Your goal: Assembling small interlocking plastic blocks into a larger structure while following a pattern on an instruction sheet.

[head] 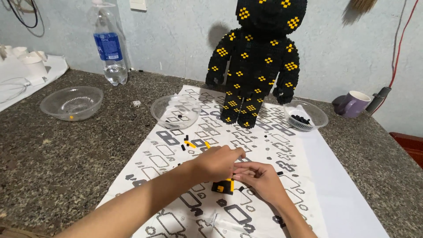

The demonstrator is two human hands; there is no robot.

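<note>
My left hand (pixel 218 161) and my right hand (pixel 260 176) meet over a printed instruction sheet (pixel 176 220), fingertips touching. Both pinch at something tiny between them that I cannot make out. Just below the hands sits a small black-and-yellow brick assembly (pixel 223 186) on the sheet. Loose yellow and black small bricks (pixel 190 143) lie on the sheet beyond my left hand. A tall black bear-like figure (pixel 255 61) built of small bricks, dotted with yellow diamonds, stands at the far end of the sheet.
A clear bowl (pixel 176 111) with a few black pieces sits left of the figure, another clear bowl (pixel 306 115) of black pieces on its right. An almost empty bowl (pixel 72 102), a water bottle (pixel 110 44), white cups (pixel 33 64) and a purple mug (pixel 354 104) stand on the granite counter (pixel 53 158).
</note>
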